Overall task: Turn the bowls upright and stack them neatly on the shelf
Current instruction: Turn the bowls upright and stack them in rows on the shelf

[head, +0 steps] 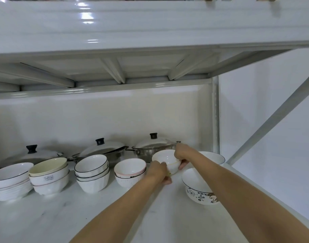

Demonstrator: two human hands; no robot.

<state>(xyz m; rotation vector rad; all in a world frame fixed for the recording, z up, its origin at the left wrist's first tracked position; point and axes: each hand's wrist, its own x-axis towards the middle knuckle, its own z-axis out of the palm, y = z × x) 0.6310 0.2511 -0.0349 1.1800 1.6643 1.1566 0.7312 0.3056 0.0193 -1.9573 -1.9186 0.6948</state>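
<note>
- Shelf unit (pixel 104 216): white metal rack w/ a pale marbled board; the next tier up hangs close overhead, so you reach in low. White back panel behind, plain white wall to the right w/ a grey diagonal brace (pixel 273 116).
- Three lidded pots at the back: left pot (pixel 32 156), mid pan (pixel 104 148), steel pot (pixel 153 148). They sit out of the way behind the bowls, leaving the front for stacking.
- Four stacks along the left, all mouth-up: far-left stack (pixel 10 181), cream-topped stack (pixel 48 176), black-rimmed stack (pixel 92 172), pink-rimmed stack (pixel 130 172). Nested by similar size, prob. for stability.
- Flower-pattern bowl (pixel 195 186): upright, alone, front right, partly behind your right forearm; likely awaiting a stack.
- Black-rimmed bowl (pixel 215 157): upright, far right near the post.
- White bowl w/ yellow line (pixel 165 161): the one in hand, mouth-up, between pink-rimmed stack and steel pot; can't tell if it's touching the board.
- Your left hand (pixel 159 171) grips its near-left side, fingers curled under; your right hand (pixel 181 156) grasps the far-right rim. Two-sided hold prob. steadies it for placing.
</note>
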